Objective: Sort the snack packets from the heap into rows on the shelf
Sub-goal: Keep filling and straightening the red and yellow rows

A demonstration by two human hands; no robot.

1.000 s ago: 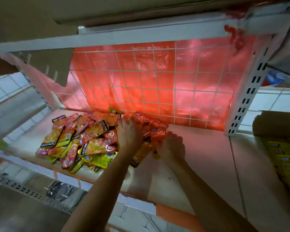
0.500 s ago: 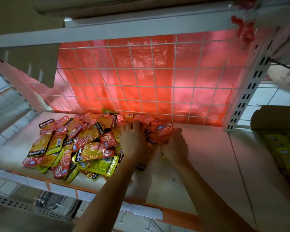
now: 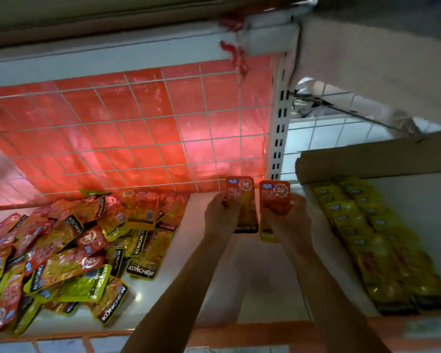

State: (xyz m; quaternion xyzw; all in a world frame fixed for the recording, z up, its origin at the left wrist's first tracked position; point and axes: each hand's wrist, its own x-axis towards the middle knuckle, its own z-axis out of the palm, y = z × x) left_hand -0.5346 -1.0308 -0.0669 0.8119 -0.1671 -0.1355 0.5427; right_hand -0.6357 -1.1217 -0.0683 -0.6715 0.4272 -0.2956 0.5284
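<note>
1. Our left hand (image 3: 220, 217) grips a red-topped packet (image 3: 241, 197) by its left edge. The fingertips (image 3: 224, 200) curl onto its front about halfway up. The label end stands free above them, and a black band shows below the hand.
2. Our right hand (image 3: 289, 220) grips a second packet (image 3: 275, 193). Its fingers are curled across the front just under the red label, and the yellow lower end pokes out beside the wrist.
3. The two packets stand upright side by side with a narrow gap between them. They are over the bare white shelf (image 3: 252, 276), close to the far wire grid (image 3: 138, 128).
4. The heap (image 3: 69, 248) of red and yellow packets lies loose and overlapping on the left of the shelf, well apart from both hands.
5. On the right, yellow packets sit in two overlapping rows (image 3: 382, 233) running from near to far.
6. Both thumbs are hidden behind the packets. We cannot tell whether either hand holds more than one packet, or whether the packets touch the shelf.
7. The label print is too blurred to read. The heap is cut off at the left edge. The rows are smeared, and their far end meets a cardboard flap (image 3: 379, 159).
</note>
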